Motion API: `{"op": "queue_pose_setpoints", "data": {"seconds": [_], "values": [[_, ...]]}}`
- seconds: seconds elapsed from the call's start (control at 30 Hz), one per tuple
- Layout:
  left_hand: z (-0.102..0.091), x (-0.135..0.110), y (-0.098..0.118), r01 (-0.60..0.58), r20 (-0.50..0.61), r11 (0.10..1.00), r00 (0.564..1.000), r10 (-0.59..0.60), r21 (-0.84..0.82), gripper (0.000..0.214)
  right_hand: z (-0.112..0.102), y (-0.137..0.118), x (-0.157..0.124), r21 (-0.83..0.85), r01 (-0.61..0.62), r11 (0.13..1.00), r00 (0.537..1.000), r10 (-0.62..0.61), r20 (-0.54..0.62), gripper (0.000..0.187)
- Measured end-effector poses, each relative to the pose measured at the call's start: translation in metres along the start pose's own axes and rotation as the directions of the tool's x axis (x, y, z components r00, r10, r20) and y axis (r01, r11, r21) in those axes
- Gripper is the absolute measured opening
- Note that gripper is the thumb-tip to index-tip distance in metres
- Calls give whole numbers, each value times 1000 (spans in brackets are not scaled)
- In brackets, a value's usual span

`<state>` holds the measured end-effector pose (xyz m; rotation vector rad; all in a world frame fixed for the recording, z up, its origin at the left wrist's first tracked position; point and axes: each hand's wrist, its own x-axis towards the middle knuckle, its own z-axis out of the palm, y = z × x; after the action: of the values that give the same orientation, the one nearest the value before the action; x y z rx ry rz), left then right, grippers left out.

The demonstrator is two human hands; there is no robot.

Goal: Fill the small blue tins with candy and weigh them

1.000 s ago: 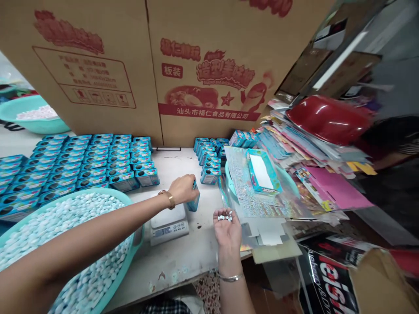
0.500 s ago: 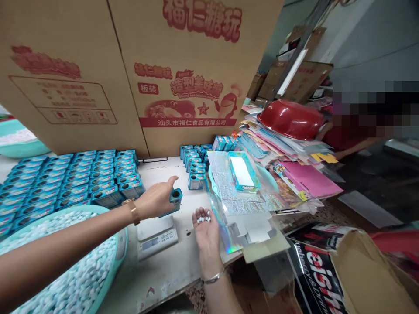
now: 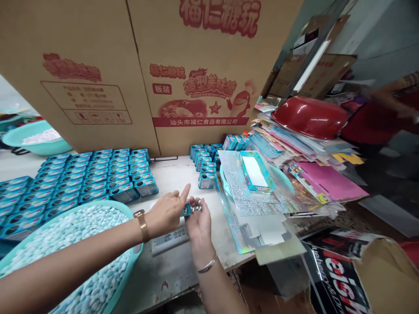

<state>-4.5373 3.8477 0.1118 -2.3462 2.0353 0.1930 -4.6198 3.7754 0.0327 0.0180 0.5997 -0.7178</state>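
Note:
My left hand (image 3: 165, 213), with a watch on the wrist, is closed on a small blue box (image 3: 187, 210); most of the box is hidden behind the fingers. Right beside it, my right hand (image 3: 200, 229) is palm up and cupped, with several small white and pale blue candies (image 3: 197, 208) on the fingers. Box and candies are close together, and I cannot tell whether they touch. Below the hands lies a white digital scale (image 3: 170, 240), partly covered by them. A turquoise basin (image 3: 133, 261) full of pale blue and white candies stands under my left forearm.
Rows of blue boxes (image 3: 98, 174) stand at left, with a smaller group (image 3: 207, 176) behind the hands. A large carton (image 3: 140, 100) rises at the back. At right lie holographic sheets (image 3: 235, 222), piled papers (image 3: 278, 144) and a red basin (image 3: 309, 117). Another person's arm (image 3: 393, 100) shows.
My left hand has brought the blue box right and down toward my right hand. The right hand has moved slightly up, its fingers now curled beside the box. The view has shifted left.

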Motion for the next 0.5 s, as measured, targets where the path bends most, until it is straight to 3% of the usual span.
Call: {"op": "queue_pose_setpoints", "data": {"seconds": [0.2,0.33,0.4,0.5], "values": [[-7,-1,-5,43,-58,988,997,-52,-148,93,-3,-15,2,23,-3,1000,1000,3,-11,9],[-3,17,-7,217,-18,911,971,-238,-351,92,-16,-40,2,0,31,1000,999,-31,-6,11],[6,38,-9,290,26,853,950,-310,-434,79,-30,-52,1,10,58,998,998,-58,-23,12],[26,76,-16,390,91,777,912,-400,-495,41,-54,-66,-3,22,81,997,993,-78,-90,12]]}}
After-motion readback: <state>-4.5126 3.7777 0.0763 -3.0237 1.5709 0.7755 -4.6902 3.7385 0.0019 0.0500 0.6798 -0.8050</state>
